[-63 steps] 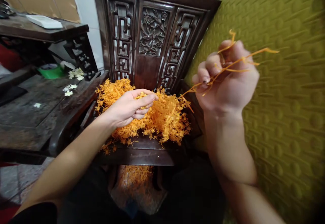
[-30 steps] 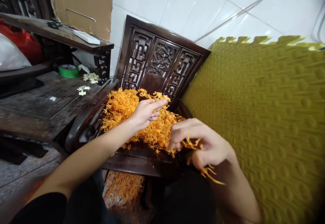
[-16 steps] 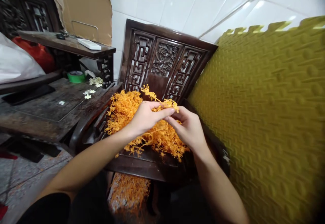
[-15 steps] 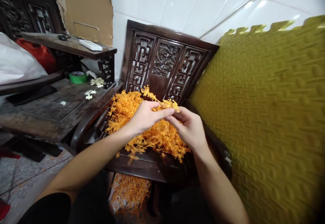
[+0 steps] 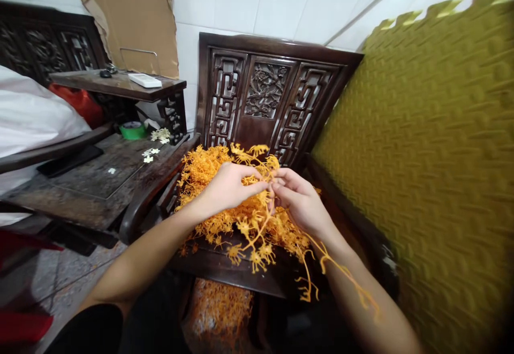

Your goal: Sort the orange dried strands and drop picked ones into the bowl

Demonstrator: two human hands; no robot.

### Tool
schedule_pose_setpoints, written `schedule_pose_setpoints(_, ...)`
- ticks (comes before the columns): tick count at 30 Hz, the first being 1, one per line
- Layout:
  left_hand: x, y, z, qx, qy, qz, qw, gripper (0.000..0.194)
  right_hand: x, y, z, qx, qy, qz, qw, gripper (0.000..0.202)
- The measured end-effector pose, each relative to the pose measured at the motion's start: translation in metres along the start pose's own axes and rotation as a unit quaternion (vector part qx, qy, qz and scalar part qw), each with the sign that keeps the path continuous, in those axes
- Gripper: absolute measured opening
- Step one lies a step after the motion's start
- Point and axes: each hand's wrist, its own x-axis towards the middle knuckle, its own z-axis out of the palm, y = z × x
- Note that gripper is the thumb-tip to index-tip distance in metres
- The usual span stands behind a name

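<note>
Above the carved chair (image 5: 277, 91), left hand (image 5: 227, 188) and right hand (image 5: 303, 204) pinch 1 orange sprig (image 5: 257, 225) between closed fingertips, lifting it clear of the orange pile (image 5: 204, 169) on the seat to separate it.

Two hands (image 5: 228, 188); one orange sprig pile (image 5: 204, 169); one carved chair (image 5: 265, 91); perhaps six white flowers (image 5: 155, 142).

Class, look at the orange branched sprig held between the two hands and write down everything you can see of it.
The orange sprig looks like thin plastic: slim stems forking into small star-like tips. The left hand and the right hand pinch its upper end together, and its branches hang down over the heap of like pieces on the dark wooden chair. One bare strand trails along the right forearm.
</note>
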Motion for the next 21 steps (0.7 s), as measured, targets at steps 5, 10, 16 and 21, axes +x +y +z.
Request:
schedule_pose_setpoints(5,-0.002,-0.007,0.011,0.138,0.009,0.086,0.987,0.031,0.001,0.005,0.001,-0.061,0.052,-0.034,0.996,0.031)
schedule_pose_setpoints(10,-0.002,0.001,0.021,0.158,0.013,0.087,0.983,0.039,0.004,0.011,0.003,-0.058,0.142,-0.084,0.985,0.039)
schedule_pose_setpoints(16,-0.007,0.022,0.025,0.082,0.006,0.016,0.997,0.042,0.012,0.012,0.000,-0.031,0.198,-0.097,0.975,0.034)
schedule_pose_setpoints(21,-0.030,0.037,0.013,0.018,-0.112,0.036,0.993,0.045,0.022,-0.011,-0.044,0.026,0.344,-0.141,0.928,0.040)
